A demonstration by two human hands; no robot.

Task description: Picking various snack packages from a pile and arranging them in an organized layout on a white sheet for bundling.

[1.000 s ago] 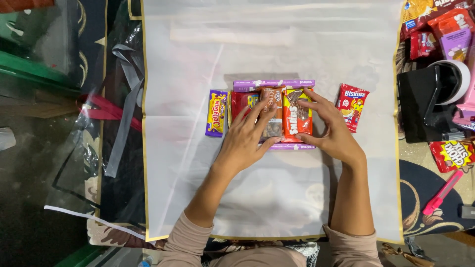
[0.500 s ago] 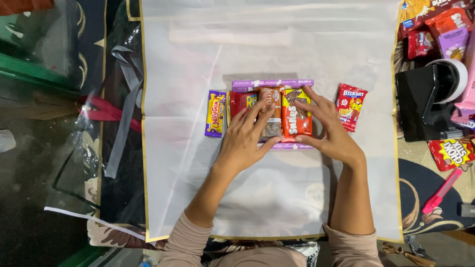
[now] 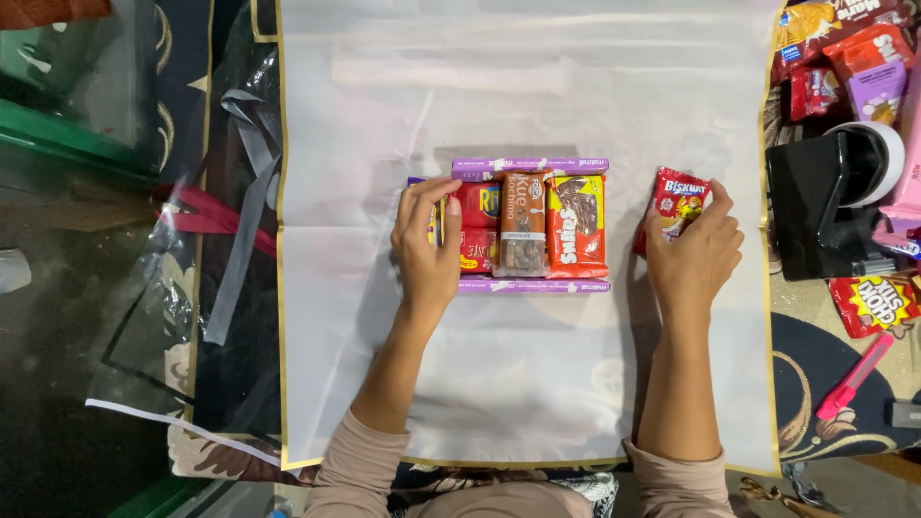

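Head view: left hand (image 3: 427, 245) cups the purple-yellow packet (image 3: 434, 219) against the snack row (image 3: 531, 225), squaring its end; right hand (image 3: 693, 254) pinches a red biscuit packet (image 3: 677, 197) on the white sheet (image 3: 537, 384)

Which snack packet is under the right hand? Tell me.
The small red packet, apart to the right of the packed row; the right hand grips it alone. The others sit between the purple bars.
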